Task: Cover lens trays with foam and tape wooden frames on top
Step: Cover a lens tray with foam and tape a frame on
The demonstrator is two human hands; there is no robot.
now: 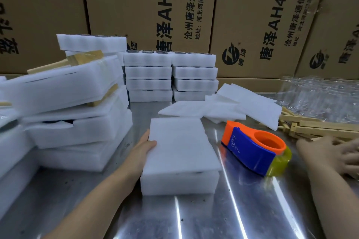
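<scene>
2 hands: left hand (pixel 143 147) at the front tray, right hand (pixel 328 151) out by the wooden frames (pixel 318 127).
Left grip: clamped on the lens tray (pixel 177 182) at its left edge, thumb on top, fingers down the side.
Right grip: blurred over the frame pile; cannot tell whether it holds 1.
Tray position: flat on the counter (pixel 213 215), centre front, just beside the tape dispenser (pixel 252 147).
Foam sheet (pixel 180 141): laid over this tray, covering its whole top.
Done: the cover step looks finished here; the taped stack (pixel 77 126) at left shows trays already framed and taped.
Left to do: by my reading, 1 frame and its tape for this tray; 2 back stacks (pixel 171 75) of uncovered trays wait, with spare foam pieces (pixel 233 106) lying loose in front of them.
</scene>
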